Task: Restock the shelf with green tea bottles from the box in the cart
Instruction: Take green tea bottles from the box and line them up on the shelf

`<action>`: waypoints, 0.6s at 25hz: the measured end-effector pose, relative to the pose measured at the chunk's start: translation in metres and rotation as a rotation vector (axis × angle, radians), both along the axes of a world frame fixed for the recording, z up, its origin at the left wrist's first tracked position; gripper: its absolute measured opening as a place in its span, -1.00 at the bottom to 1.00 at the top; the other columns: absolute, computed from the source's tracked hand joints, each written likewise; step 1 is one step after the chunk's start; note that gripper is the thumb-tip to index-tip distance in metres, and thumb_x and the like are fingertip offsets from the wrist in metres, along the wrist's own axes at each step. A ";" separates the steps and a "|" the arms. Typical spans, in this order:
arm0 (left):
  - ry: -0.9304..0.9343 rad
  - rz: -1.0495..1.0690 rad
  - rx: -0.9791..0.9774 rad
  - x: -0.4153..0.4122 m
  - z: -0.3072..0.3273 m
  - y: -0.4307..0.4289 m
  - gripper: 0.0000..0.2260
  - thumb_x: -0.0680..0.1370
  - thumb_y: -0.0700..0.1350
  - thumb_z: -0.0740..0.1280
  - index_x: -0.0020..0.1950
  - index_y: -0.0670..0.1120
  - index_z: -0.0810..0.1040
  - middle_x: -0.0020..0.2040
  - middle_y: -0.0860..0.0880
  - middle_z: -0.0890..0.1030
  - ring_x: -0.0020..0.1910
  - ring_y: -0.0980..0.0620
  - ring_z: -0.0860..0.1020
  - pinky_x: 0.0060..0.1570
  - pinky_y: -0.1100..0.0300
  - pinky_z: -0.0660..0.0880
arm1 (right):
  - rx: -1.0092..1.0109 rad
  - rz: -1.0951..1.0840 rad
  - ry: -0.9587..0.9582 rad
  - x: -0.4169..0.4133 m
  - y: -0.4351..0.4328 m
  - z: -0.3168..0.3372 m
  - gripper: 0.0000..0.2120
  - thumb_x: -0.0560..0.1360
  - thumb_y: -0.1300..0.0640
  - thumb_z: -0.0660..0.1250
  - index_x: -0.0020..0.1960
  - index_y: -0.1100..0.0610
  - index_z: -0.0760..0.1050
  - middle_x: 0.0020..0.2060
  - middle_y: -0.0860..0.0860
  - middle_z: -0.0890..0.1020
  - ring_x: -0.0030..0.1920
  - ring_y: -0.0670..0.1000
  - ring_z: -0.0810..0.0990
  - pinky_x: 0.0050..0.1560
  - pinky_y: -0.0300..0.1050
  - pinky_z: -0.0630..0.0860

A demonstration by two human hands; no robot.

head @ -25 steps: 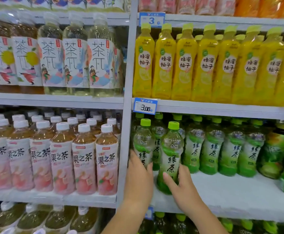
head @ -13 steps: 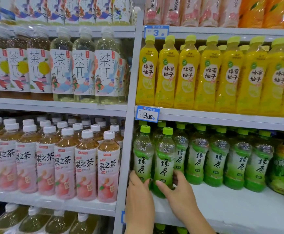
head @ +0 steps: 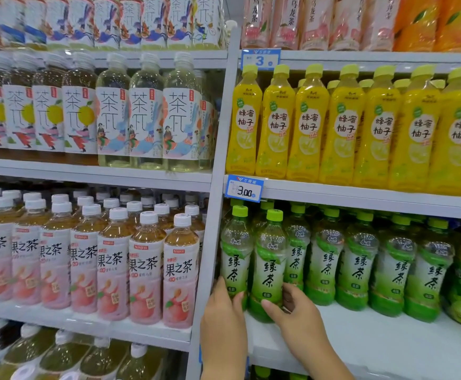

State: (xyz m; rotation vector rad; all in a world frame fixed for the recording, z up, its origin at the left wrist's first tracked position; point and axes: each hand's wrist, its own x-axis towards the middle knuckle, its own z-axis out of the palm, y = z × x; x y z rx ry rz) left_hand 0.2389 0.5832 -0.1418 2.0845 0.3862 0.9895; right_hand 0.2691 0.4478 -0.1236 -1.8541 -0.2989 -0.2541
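Two green tea bottles stand upright at the front left of the white shelf [head: 361, 344]. My left hand [head: 224, 322] grips the base of the leftmost green tea bottle [head: 236, 250], right beside the grey upright post. My right hand [head: 295, 316] holds the lower part of the second green tea bottle [head: 270, 259], thumb in front and fingers behind. A row of several more green tea bottles [head: 361, 259] stands further back to the right. The box and the cart are out of view.
A grey upright post [head: 210, 256] divides the shelving. Peach tea bottles [head: 147, 270] fill the left bay at the same level. Yellow honey-citron bottles [head: 342, 127] sit on the shelf above, with a blue price tag [head: 244, 188] on its edge. Bare white shelf lies before the back row.
Both hands have slid the two front bottles back and to the left, and the right-hand bottle now stands upright instead of tilted. The camera has tipped upward and closer.
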 end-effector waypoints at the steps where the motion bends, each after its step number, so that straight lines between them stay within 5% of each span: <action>1: -0.009 -0.001 -0.006 0.000 -0.001 0.000 -0.53 0.57 0.01 0.38 0.45 -0.10 0.45 0.29 -0.09 0.60 0.25 -0.08 0.57 0.22 0.02 0.54 | 0.005 -0.007 -0.002 0.000 0.000 0.001 -0.54 0.42 0.10 0.53 0.27 -0.03 0.48 0.03 -0.24 0.60 0.03 -0.31 0.55 -0.04 -0.43 0.44; 7: 0.008 0.004 -0.052 0.001 0.007 -0.007 -0.59 0.61 -0.03 0.30 0.45 -0.06 0.38 0.25 -0.07 0.58 0.21 -0.06 0.57 0.15 0.05 0.56 | -0.048 -0.086 -0.037 -0.005 0.009 0.003 -0.56 0.46 -0.02 0.47 0.31 -0.08 0.48 -0.01 -0.26 0.57 -0.06 -0.31 0.51 -0.15 -0.45 0.38; 15: 0.084 0.087 0.018 0.003 0.011 -0.013 -0.49 0.60 -0.08 0.32 0.50 -0.08 0.23 0.37 -0.10 0.49 0.32 -0.05 0.51 0.24 0.04 0.52 | -0.104 -0.095 -0.021 -0.011 0.010 0.009 -0.42 0.50 -0.04 0.43 0.46 0.02 0.38 0.02 -0.21 0.48 -0.04 -0.16 0.50 0.02 -0.29 0.37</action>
